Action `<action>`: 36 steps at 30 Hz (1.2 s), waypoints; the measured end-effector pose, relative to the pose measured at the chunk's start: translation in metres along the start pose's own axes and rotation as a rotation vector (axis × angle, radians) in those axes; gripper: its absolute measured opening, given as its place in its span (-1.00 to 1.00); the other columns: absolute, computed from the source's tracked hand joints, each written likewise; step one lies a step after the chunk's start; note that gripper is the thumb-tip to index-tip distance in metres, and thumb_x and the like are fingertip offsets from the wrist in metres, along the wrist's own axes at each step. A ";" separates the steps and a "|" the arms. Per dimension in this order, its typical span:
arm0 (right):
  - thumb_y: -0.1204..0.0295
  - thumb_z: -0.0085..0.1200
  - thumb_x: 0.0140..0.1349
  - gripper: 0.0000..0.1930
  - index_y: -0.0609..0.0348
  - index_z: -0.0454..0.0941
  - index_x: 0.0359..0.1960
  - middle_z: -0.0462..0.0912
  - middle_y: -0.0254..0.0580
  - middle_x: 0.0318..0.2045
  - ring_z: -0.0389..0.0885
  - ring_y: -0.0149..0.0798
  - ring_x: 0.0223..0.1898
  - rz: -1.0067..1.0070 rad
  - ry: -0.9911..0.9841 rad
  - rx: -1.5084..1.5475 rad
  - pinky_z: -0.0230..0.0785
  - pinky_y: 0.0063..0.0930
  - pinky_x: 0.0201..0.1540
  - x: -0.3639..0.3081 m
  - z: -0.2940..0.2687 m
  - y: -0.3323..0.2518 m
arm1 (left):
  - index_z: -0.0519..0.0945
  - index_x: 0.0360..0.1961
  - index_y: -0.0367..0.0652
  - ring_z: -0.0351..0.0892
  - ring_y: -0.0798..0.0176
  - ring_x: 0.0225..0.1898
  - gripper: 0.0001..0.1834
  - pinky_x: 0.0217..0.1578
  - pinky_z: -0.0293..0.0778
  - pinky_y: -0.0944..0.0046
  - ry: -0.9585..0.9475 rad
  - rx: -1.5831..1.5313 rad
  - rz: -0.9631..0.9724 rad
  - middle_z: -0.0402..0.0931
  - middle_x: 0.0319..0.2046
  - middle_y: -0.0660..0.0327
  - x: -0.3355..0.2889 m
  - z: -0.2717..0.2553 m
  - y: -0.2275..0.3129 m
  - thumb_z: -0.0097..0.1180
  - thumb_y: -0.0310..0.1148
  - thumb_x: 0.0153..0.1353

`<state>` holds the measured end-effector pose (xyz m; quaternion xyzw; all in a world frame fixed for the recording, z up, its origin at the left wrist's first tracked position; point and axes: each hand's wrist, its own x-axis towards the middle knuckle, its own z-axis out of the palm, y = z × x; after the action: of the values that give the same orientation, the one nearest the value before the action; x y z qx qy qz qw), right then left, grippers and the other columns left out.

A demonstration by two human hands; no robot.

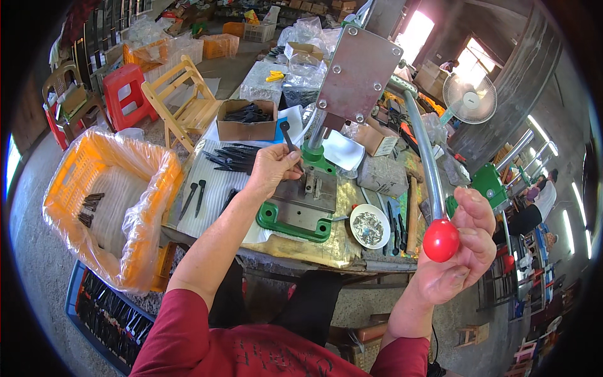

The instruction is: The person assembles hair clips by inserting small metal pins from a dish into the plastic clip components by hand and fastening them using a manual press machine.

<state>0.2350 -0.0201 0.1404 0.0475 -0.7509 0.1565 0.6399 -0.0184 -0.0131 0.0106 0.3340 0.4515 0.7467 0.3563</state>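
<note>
My left hand (274, 168) pinches a slim black piece with a rounded head (285, 127), held upright beside the press column. Just below it lies the press's steel fixture (310, 186), set on a plate with a green base (293, 226). The press head (358, 72), a grey bolted block, stands above. My right hand (461, 251) is beside the red ball knob (440, 240) of the press lever (427, 151); its fingers are apart and bent, not wrapped round the ball. Whether the palm touches the knob I cannot tell. More black pieces (232, 157) lie left of the press.
A cardboard box (247, 129) of black parts stands behind my left hand. A white bowl (370, 244) of small metal bits sits right of the press, near several hand tools (396, 229). On the left is a plastic-lined orange crate (157, 207); a fan (470, 98) stands at back right.
</note>
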 end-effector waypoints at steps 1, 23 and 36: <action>-0.02 -0.15 0.05 -0.59 0.08 0.32 -0.34 0.33 0.02 -0.16 0.28 -0.04 -0.07 -0.003 0.009 0.006 0.09 -0.15 -0.01 0.000 -0.001 0.001 | 0.45 -0.40 -0.25 0.46 0.43 -0.57 -0.86 -0.60 0.46 0.53 0.008 -0.034 -0.012 0.45 -0.54 0.22 -0.002 0.000 0.002 0.02 -0.39 0.05; 0.20 -0.22 0.10 -0.67 0.14 0.29 -0.20 0.25 0.08 -0.12 0.28 -0.12 -0.07 0.114 0.219 0.092 0.32 -0.24 -0.10 -0.059 -0.016 0.014 | 0.46 -0.39 -0.30 0.41 0.49 -0.58 -0.88 -0.60 0.41 0.53 0.000 0.304 0.118 0.42 -0.57 0.29 0.007 -0.001 -0.018 0.01 -0.47 0.05; 0.25 -0.26 0.11 -0.70 0.17 0.29 -0.21 0.30 0.03 -0.21 0.32 -0.13 -0.14 0.232 0.283 0.045 0.28 -0.21 -0.08 -0.088 -0.023 0.019 | 0.52 -0.40 -0.26 0.37 0.55 -0.63 -0.86 -0.61 0.40 0.49 0.078 0.490 0.148 0.48 -0.63 0.30 0.005 0.008 -0.020 0.06 -0.44 -0.01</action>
<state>0.2676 -0.0069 0.0542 -0.0478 -0.6499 0.2512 0.7157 -0.0097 0.0013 -0.0039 0.4134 0.6067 0.6515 0.1912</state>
